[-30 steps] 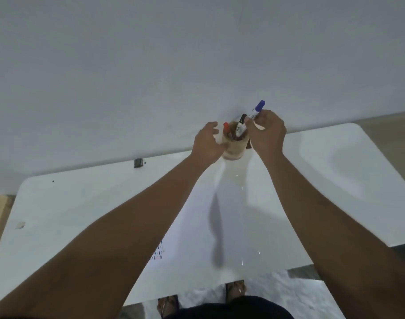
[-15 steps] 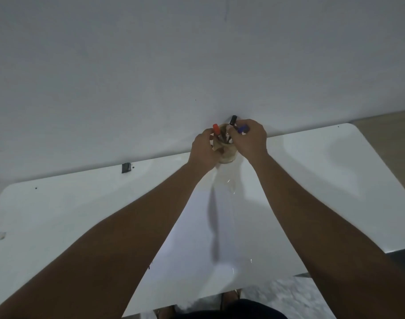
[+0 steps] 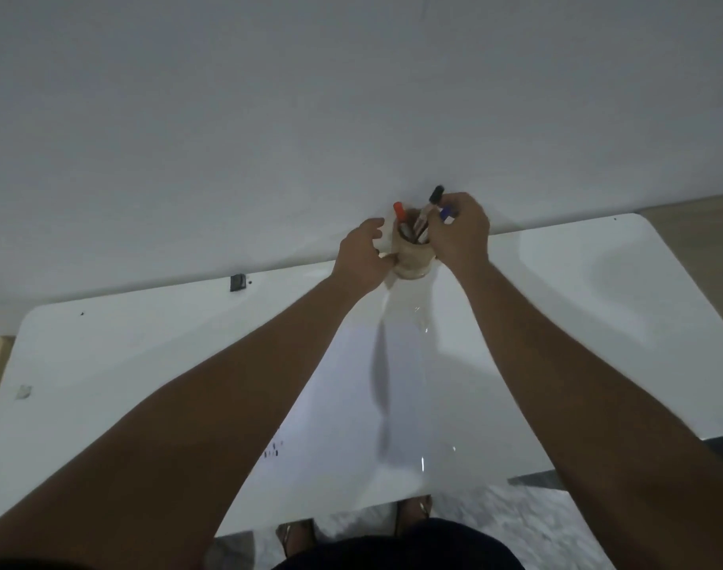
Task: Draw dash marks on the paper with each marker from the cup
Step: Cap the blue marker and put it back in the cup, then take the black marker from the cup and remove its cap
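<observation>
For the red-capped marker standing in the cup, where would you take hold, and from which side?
Pinch the red-capped marker just below its cap, coming from above and the left. It leans out over the tan cup's left rim, clear of the right hand crowding the other markers.

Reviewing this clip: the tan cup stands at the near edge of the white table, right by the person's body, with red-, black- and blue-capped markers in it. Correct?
Not quite. The head view shows the tan cup at the far edge of the white table, against the wall. It does hold the red-capped marker, black-capped marker and blue-capped marker.
</observation>
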